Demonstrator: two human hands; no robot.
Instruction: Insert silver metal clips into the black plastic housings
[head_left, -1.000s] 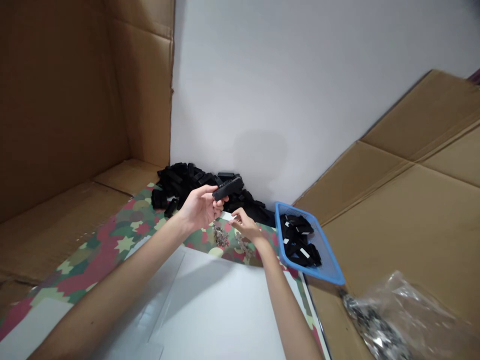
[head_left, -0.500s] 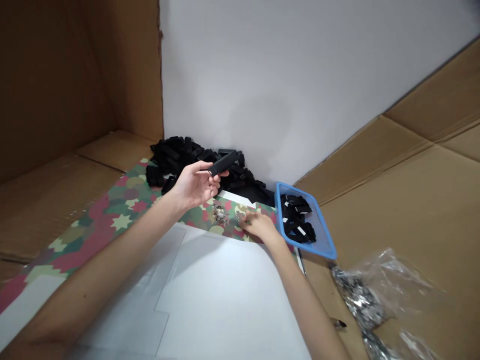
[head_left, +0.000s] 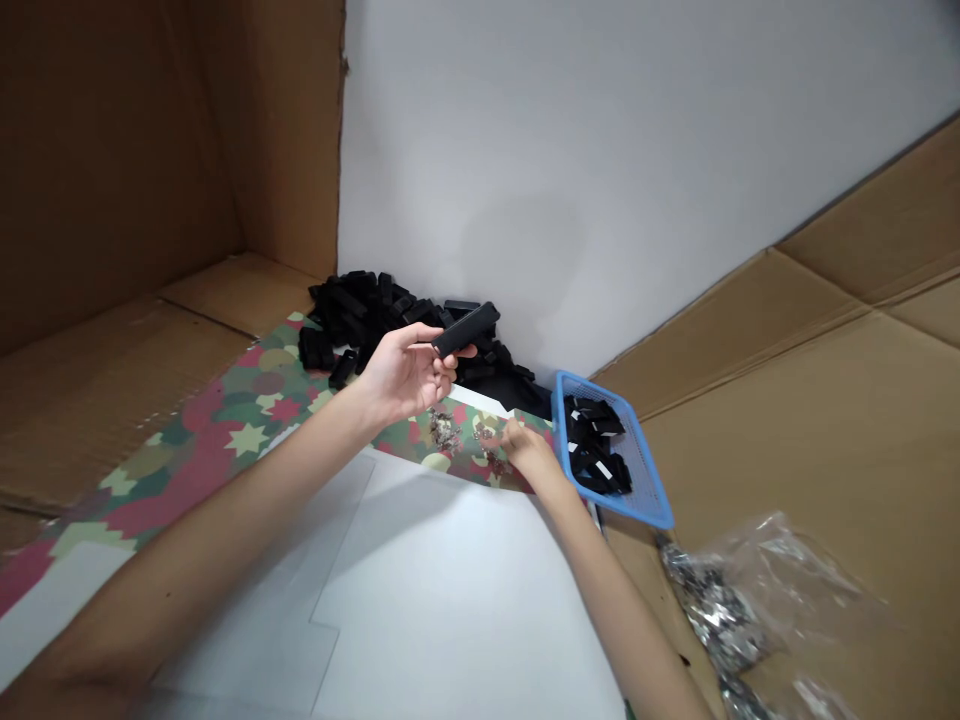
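well, the left grip pinches a matte black oblong block, the right grip pressed together on camouflage paper.

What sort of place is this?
Probably a makeshift piecework or small assembly spot, not a factory line: flattened cardboard lines the area, with a heap of black moulded parts, a blue plastic basket and a clear bag of shiny metal bits.

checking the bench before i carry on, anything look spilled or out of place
Small metal bits lie loose on the camouflage-patterned sheet beside the right hand, not in any container, so they look spilled.
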